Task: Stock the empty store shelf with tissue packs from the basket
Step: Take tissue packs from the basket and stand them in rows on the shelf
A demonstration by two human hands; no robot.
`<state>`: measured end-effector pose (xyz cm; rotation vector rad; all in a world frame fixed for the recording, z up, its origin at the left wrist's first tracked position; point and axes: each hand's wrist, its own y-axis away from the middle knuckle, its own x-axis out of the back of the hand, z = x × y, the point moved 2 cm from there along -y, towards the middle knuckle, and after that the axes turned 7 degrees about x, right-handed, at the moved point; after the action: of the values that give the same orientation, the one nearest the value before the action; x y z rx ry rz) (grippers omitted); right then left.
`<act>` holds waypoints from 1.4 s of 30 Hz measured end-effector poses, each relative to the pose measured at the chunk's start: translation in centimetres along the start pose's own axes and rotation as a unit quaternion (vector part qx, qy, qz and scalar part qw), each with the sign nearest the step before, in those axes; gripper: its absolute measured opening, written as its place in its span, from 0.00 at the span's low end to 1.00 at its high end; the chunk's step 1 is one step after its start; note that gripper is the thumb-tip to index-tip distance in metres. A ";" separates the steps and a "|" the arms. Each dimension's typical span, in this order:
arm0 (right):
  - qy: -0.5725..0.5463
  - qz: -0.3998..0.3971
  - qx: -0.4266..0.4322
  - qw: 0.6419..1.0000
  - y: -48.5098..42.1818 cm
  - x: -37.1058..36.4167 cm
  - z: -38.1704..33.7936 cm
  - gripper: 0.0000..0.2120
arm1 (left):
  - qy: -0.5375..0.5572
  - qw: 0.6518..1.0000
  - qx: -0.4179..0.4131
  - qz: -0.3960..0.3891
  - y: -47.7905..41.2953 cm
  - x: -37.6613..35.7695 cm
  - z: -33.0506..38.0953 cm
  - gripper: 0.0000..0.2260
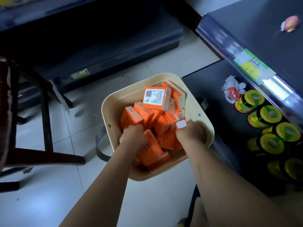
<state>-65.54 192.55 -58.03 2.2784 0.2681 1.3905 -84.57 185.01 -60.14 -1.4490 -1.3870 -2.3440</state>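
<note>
A cream plastic basket [203,122] stands on the tiled floor, filled with several orange tissue packs; one pack [155,98] lies on top with its barcode label up. Both my hands are down inside the basket. My left hand [133,136] is curled around an orange pack [151,148] in the near left part of the pile. My right hand [190,131] has its fingers curled round packs near the basket's right wall, thumb with a white nail on top. The dark empty shelf [255,30] is at the upper right.
The lower right shelf holds several jars with yellow-green lids [268,115] and a crumpled wrapper [232,90]. A price tag strip [252,68] runs along the shelf edge. A dark wooden stool [44,122] stands left. Another low dark shelf [114,51] is behind the basket.
</note>
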 end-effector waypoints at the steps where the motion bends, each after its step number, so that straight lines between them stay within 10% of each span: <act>1: -0.077 -0.007 -0.033 0.997 0.0 0.6 -0.3 0.22 | 0.033 0.999 -0.007 0.020 0.3 0.4 -0.2 0.18; 4: -0.339 -0.061 -0.125 0.930 0.1 2.2 -0.9 0.14 | 0.230 0.970 0.031 0.076 1.5 2.0 -0.9 0.24; 9: -0.403 -0.234 -0.134 0.874 2.7 6.1 -0.4 0.18 | 0.449 0.886 0.056 0.103 3.7 4.0 -1.1 0.36; 15: -0.564 -0.221 0.002 0.796 6.9 13.3 -0.8 0.18 | 0.626 0.771 -0.042 0.108 11.0 7.4 3.4 0.16; 21: -0.520 -0.051 0.106 0.846 11.8 21.0 0.5 0.11 | 0.675 0.719 -0.162 0.038 18.3 9.7 7.9 0.16; 29: -0.563 0.025 0.180 0.806 18.0 29.6 8.6 0.13 | 0.622 0.716 -0.313 -0.045 27.2 9.4 15.5 0.15; 42: -0.353 0.314 0.214 0.855 25.6 38.1 24.6 0.19 | 0.621 0.580 -0.472 -0.233 35.7 4.7 30.1 0.23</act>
<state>-27.72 178.12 -25.22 3.2557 -0.5022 0.6420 -49.89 186.96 -28.57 0.9777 0.0206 -3.2011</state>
